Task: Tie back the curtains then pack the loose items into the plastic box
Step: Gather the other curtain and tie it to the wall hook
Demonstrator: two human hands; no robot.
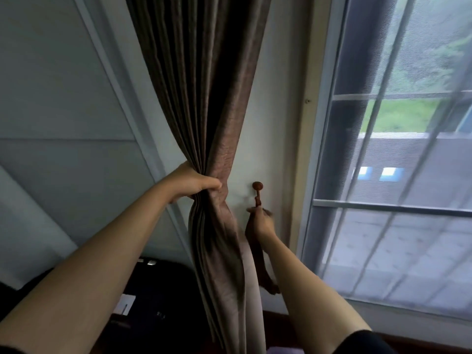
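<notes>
A brown pleated curtain [204, 98] hangs down the middle of the view. My left hand [196, 182] grips it, bunching the folds into a narrow waist. To its right a brown wooden hook [257, 190] with a round knob sticks out of the white wall. Just below the hook my right hand [261, 221] pinches the upper end of a dark brown tieback strap [258, 254], which hangs down along the wall behind my forearm. The plastic box and loose items are out of view.
A window [396, 175] with a mesh screen and pale frame fills the right side. Pale wall panels [63, 111] cover the left. A dark object [153, 297] with a white label sits low on the left behind the curtain.
</notes>
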